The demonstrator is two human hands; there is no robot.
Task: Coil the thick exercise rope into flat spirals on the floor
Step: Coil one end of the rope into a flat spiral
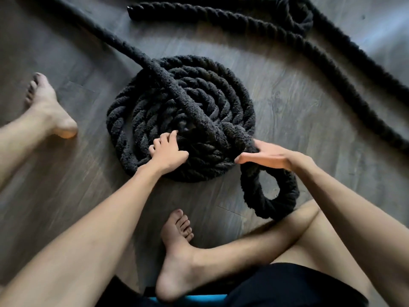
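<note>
A thick black exercise rope lies wound in a flat spiral (pixel 223 94) on the wooden floor in front of me. One strand (pixel 174 87) crosses over the spiral from the upper left and runs down to a small loop (pixel 285 187) at the spiral's lower right. My left hand (pixel 167 151) rests on the spiral's near turns with its fingers curled into the rope. My right hand (pixel 265 156) holds the rope where the loop starts, thumb stretched out to the left.
More loose rope (pixel 332 63) sweeps across the floor at the top and right, with a capped rope end (pixel 132 11) at the top middle. My bare left foot (pixel 44 103) lies left of the spiral, my right foot (pixel 177 247) below it.
</note>
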